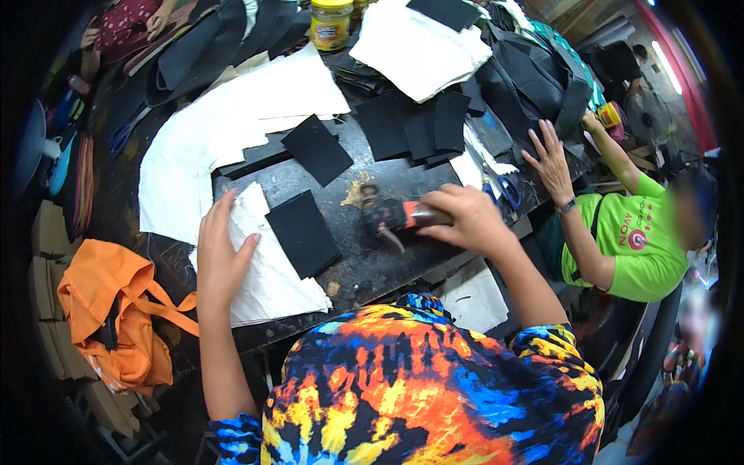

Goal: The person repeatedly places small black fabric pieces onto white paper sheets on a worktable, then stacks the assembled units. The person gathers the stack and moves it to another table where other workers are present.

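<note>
Gripped by my right hand (465, 217) is a claw hammer (384, 217) with a dark head and a red and silver handle. It is held just over the dark table (364, 267), its head smeared by motion. My left hand (221, 256), thumb and fingers apart, rests at the left edge of a white cloth stack (267, 287) near me. A black rectangular piece (304, 234) lies partly on that stack, between my two hands. Farther off is another black piece (318, 149), tilted, beside a large pile of white sheets (182, 170).
Black pieces (411, 128), white sheets (418, 46) and a yellow-labelled jar (331, 27) fill the far side. Blue-handled scissors (500, 186) lie to the right. A co-worker in a green shirt (628, 240) reaches in there. An orange cloth bag (116, 310) hangs at the left.
</note>
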A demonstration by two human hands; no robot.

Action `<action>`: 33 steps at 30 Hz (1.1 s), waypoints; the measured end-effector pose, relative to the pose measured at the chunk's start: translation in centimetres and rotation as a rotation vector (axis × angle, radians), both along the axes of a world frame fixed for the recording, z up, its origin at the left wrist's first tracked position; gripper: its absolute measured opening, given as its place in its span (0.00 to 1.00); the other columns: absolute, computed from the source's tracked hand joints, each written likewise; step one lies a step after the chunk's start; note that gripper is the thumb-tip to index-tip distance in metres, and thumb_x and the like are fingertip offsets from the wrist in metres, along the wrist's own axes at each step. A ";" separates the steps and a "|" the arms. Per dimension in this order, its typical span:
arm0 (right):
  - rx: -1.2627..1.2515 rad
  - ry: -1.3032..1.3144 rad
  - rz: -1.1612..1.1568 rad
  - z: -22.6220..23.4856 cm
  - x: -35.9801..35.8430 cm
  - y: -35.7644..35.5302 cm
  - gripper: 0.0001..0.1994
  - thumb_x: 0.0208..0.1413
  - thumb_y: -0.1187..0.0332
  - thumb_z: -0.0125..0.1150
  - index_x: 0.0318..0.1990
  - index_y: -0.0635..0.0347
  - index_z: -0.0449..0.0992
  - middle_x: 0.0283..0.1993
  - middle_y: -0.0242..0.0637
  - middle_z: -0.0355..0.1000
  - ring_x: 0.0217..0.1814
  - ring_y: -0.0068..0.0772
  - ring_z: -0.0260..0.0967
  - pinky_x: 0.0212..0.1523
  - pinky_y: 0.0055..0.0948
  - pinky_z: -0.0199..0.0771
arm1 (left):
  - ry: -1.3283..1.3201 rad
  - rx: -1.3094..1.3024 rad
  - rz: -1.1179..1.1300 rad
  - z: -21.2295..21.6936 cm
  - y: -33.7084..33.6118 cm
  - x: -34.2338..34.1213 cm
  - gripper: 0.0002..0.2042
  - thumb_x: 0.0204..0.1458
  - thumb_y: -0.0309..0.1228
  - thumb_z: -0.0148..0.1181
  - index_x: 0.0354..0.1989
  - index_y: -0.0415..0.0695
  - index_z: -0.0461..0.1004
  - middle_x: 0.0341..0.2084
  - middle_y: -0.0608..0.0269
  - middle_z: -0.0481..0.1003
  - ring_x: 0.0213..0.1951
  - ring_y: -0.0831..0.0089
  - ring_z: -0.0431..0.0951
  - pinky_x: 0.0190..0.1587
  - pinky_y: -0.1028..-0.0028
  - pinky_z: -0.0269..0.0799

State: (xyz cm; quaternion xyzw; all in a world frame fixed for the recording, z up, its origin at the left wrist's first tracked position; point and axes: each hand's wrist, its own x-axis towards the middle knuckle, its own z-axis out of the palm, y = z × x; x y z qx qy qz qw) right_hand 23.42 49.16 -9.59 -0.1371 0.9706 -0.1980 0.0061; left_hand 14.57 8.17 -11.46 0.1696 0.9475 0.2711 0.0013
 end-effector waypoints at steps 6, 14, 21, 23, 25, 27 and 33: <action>-0.226 -0.103 0.048 2.2 -2.6 -0.2 0.32 0.42 0.56 0.83 0.56 0.58 0.80 0.50 0.44 0.74 0.57 0.48 0.72 0.57 0.41 0.73 | -0.224 -0.122 0.007 1.9 0.1 -2.8 0.29 0.40 0.28 0.77 0.54 0.33 0.78 0.47 0.46 0.77 0.54 0.52 0.77 0.59 0.60 0.71; -0.655 -0.197 0.276 2.1 -6.3 -12.0 0.42 0.50 0.55 0.80 0.68 0.69 0.68 0.61 0.57 0.73 0.64 0.51 0.73 0.65 0.41 0.71 | -0.295 0.576 -0.064 4.6 -0.3 -0.3 0.08 0.50 0.16 0.65 0.38 0.38 0.75 0.31 0.65 0.80 0.36 0.78 0.79 0.41 0.76 0.72; -0.635 -0.013 0.041 9.0 -12.8 -4.0 0.27 0.54 0.70 0.73 0.61 0.66 0.75 0.49 0.39 0.80 0.51 0.31 0.79 0.55 0.32 0.78 | -0.058 0.960 -0.019 5.7 -0.5 -0.4 0.20 0.59 0.18 0.62 0.59 0.39 0.70 0.48 0.60 0.77 0.50 0.73 0.79 0.55 0.73 0.73; -0.697 0.249 -0.081 12.2 -14.9 1.4 0.27 0.57 0.69 0.72 0.63 0.68 0.74 0.52 0.40 0.80 0.50 0.29 0.79 0.57 0.30 0.77 | 0.074 0.843 0.108 5.5 -2.4 -1.9 0.18 0.59 0.20 0.62 0.58 0.38 0.72 0.48 0.57 0.78 0.50 0.69 0.80 0.54 0.69 0.75; -0.785 0.298 -0.078 14.1 -17.5 6.3 0.29 0.59 0.66 0.73 0.66 0.67 0.73 0.55 0.40 0.78 0.53 0.30 0.78 0.57 0.30 0.77 | 0.213 0.420 0.292 5.3 -4.8 -2.8 0.16 0.57 0.21 0.64 0.54 0.39 0.75 0.49 0.56 0.79 0.51 0.64 0.80 0.55 0.66 0.75; -0.652 0.327 -0.426 14.6 -19.6 9.9 0.32 0.60 0.59 0.74 0.68 0.64 0.71 0.60 0.47 0.76 0.60 0.34 0.76 0.56 0.38 0.79 | 0.122 0.197 0.248 4.7 -6.4 -2.5 0.18 0.50 0.29 0.72 0.49 0.40 0.78 0.50 0.55 0.79 0.55 0.59 0.79 0.58 0.62 0.73; -0.031 0.764 -0.341 10.7 -17.5 6.2 0.30 0.58 0.56 0.73 0.67 0.54 0.74 0.63 0.45 0.75 0.65 0.42 0.72 0.62 0.44 0.72 | 0.080 0.073 0.350 1.6 -6.5 -1.6 0.20 0.49 0.34 0.74 0.48 0.38 0.79 0.48 0.51 0.79 0.54 0.55 0.78 0.55 0.60 0.74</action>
